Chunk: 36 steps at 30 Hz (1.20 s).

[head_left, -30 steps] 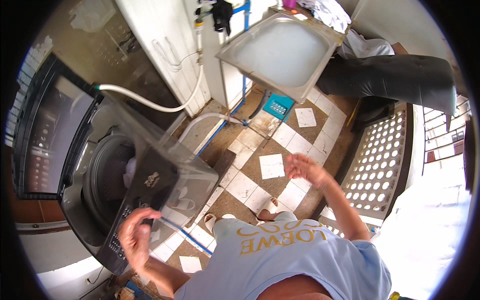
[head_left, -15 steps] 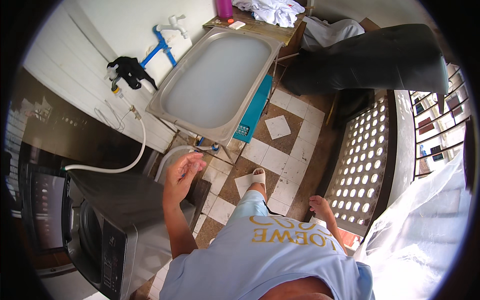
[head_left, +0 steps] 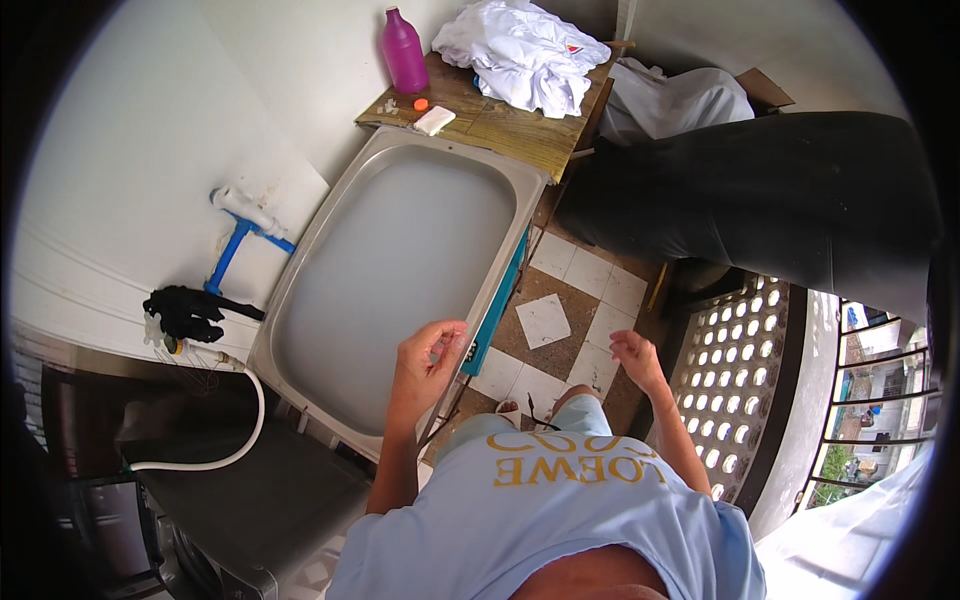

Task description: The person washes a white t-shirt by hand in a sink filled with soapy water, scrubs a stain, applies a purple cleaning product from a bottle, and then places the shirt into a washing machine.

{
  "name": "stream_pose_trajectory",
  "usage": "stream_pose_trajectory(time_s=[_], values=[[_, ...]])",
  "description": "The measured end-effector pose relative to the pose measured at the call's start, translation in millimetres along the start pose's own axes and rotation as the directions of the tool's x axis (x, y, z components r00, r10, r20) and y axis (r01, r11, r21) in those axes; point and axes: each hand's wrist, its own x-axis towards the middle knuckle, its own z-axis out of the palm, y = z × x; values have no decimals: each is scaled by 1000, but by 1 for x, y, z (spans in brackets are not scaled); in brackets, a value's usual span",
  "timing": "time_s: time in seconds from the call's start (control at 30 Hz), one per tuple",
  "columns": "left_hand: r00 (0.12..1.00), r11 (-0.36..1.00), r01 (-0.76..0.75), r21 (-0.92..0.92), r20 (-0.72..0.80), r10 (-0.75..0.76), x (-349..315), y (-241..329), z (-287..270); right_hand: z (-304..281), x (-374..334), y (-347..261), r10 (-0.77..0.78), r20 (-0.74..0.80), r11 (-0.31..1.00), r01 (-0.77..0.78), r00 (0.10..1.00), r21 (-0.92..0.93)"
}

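My left hand (head_left: 428,366) hovers over the near right rim of a metal basin (head_left: 528,186), its fingers loosely curled and holding nothing. Cloudy greyish water (head_left: 400,240) fills the basin. My right hand (head_left: 637,362) hangs in the air above the tiled floor, right of the basin, fingers bent, slightly apart, with nothing in them. Beyond the basin's far end, a wooden board (head_left: 525,138) carries a pile of white cloth (head_left: 530,55), a purple bottle (head_left: 403,55), a small orange cap (head_left: 421,104) and a white block like soap (head_left: 435,121).
A white tap (head_left: 248,210) on blue pipe and a black cloth (head_left: 187,314) are at the left wall. A white hose (head_left: 252,425) runs over a dark washing machine (head_left: 250,495). Under the basin shows a teal container (head_left: 490,330). Long black padded thing (head_left: 750,185) at right.
I have come closer to the basin, which now looks larger and lower in view. My left hand has moved over its rim; my right hand has risen forward. Both remain without anything held.
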Motion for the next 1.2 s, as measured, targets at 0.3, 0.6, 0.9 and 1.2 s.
stream_pose_trajectory(time_s=[0.3, 0.6, 0.9, 1.2], values=[[951, 899, 62, 433, -299, 78, 85, -26, 66, -65, 270, -162, -261, 61, 899, 219, 963, 380], [769, 602, 570, 559, -620, -153, 111, -59, 118, -92, 588, -290, -726, -150, 680, 733, 671, -15], [677, 531, 691, 491, -697, -236, 124, -51, 123, -56, 679, -349, -867, -44, 497, 857, 496, -135], [613, 647, 673, 359, -760, -217, 128, -51, 119, -42, 688, -363, -732, -90, 634, 724, 675, 271]])
